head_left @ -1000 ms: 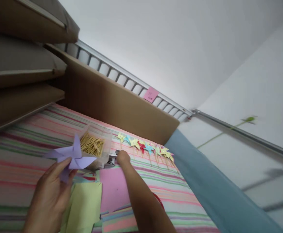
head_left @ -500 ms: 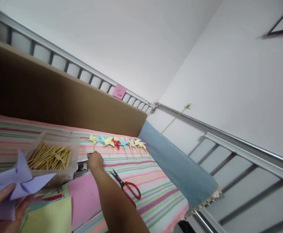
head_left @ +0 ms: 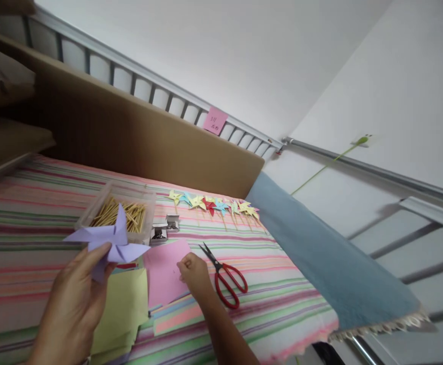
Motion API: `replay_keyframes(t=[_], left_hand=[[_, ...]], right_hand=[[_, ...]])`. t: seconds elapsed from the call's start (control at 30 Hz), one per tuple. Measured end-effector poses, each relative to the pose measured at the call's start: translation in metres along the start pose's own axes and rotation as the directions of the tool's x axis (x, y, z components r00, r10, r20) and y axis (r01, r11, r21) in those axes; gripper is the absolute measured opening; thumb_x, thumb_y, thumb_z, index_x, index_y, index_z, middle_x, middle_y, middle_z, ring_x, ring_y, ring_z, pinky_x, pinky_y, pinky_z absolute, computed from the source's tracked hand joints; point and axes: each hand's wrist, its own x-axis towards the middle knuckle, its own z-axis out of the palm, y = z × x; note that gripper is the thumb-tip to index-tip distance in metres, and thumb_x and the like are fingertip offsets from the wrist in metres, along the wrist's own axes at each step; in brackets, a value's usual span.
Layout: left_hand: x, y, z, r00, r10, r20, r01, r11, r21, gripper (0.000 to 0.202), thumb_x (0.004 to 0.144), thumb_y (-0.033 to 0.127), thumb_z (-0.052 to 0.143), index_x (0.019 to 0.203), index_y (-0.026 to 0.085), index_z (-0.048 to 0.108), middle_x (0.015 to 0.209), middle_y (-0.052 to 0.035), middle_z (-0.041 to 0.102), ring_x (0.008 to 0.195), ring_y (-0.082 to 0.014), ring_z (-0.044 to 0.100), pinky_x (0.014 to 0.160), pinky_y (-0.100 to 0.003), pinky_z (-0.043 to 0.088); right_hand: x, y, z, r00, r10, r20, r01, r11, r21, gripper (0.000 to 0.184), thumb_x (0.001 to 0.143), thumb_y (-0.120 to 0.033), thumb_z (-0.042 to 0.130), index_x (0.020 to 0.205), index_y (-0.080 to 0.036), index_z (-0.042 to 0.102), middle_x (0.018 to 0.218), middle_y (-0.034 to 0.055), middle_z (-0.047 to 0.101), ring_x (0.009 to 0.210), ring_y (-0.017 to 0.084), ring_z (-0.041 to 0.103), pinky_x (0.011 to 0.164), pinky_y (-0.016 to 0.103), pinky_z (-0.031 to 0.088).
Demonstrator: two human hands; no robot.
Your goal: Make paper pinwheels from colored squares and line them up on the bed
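A purple paper pinwheel (head_left: 115,240) with folded blades is pinched between thumb and fingers of my left hand (head_left: 75,294). It is held up in front of a clear plastic box (head_left: 152,213) of thin wooden sticks (head_left: 130,215). My right hand (head_left: 195,274) is closed above the pink paper (head_left: 166,263), fingertips together; anything in them is too small to make out. Two small white boxes with dark contents, the nearer box (head_left: 158,234) and the farther box (head_left: 172,223), stand beyond it. Red-handled scissors (head_left: 225,279) lie just right of my right hand, blades partly spread.
Several finished pinwheels on sticks, among them a red pinwheel (head_left: 209,206), lie in a row toward the back. Yellow paper sheets (head_left: 124,299) and coloured strips (head_left: 179,317) are near the front. A brown board (head_left: 149,147) borders the striped cloth (head_left: 282,284); a blue cloth (head_left: 331,253) hangs beyond.
My right hand has drawn back from the small boxes to above the pink paper, closed. The view has shifted, and my left hand with the pinwheel now sits farther into view.
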Motion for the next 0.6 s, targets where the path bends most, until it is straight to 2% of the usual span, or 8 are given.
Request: replay_keyframes(t=[0.17, 0.33, 0.47, 0.6], left_hand=[[0.009, -0.019, -0.003, 0.999, 0.004, 0.035, -0.005, 0.998, 0.055, 0.013, 0.062, 0.013, 0.073, 0.073, 0.018, 0.069, 0.077, 0.0031, 0.068, 0.066, -0.0095, 0.058, 0.055, -0.014, 0.052], [0.004, -0.036, 0.01, 0.999, -0.008, 0.033, 0.003, 0.992, 0.126, 0.018, 0.053, 0.015, 0.078, 0.069, 0.016, 0.07, 0.068, 0.0032, 0.069, 0.061, -0.0089, 0.057, 0.053, -0.013, 0.049], [-0.001, -0.056, 0.019, 0.994, -0.067, 0.083, 0.045, 0.969, 0.245, 0.019, 0.054, 0.018, 0.08, 0.071, 0.014, 0.071, 0.069, 0.0012, 0.07, 0.062, -0.0092, 0.058, 0.057, -0.015, 0.047], [-0.004, -0.068, 0.022, 0.988, -0.118, 0.097, 0.082, 0.947, 0.311, 0.016, 0.054, 0.019, 0.08, 0.065, 0.014, 0.069, 0.059, 0.0017, 0.066, 0.058, -0.0095, 0.056, 0.052, -0.016, 0.043]], right_hand=[[0.0, 0.003, 0.001, 0.99, -0.138, -0.006, 0.137, 0.988, -0.072, 0.019, 0.074, -0.017, 0.057, 0.058, -0.02, 0.049, 0.055, -0.0049, 0.05, 0.057, 0.011, 0.051, 0.056, 0.021, 0.036], [0.004, 0.005, 0.0, 0.982, -0.171, 0.073, 0.177, 0.981, -0.082, 0.022, 0.069, -0.008, 0.06, 0.051, -0.018, 0.051, 0.057, -0.0013, 0.056, 0.059, 0.013, 0.051, 0.059, 0.024, 0.035], [0.006, 0.006, -0.009, 0.974, -0.178, 0.139, 0.181, 0.984, -0.01, 0.021, 0.066, 0.0, 0.052, 0.059, -0.018, 0.06, 0.064, 0.003, 0.063, 0.063, 0.016, 0.059, 0.06, 0.025, 0.04], [0.002, 0.005, -0.03, 0.977, -0.151, 0.152, 0.121, 0.975, 0.186, 0.019, 0.076, -0.009, 0.046, 0.075, -0.019, 0.062, 0.069, 0.0026, 0.066, 0.061, 0.016, 0.065, 0.056, 0.024, 0.048]])
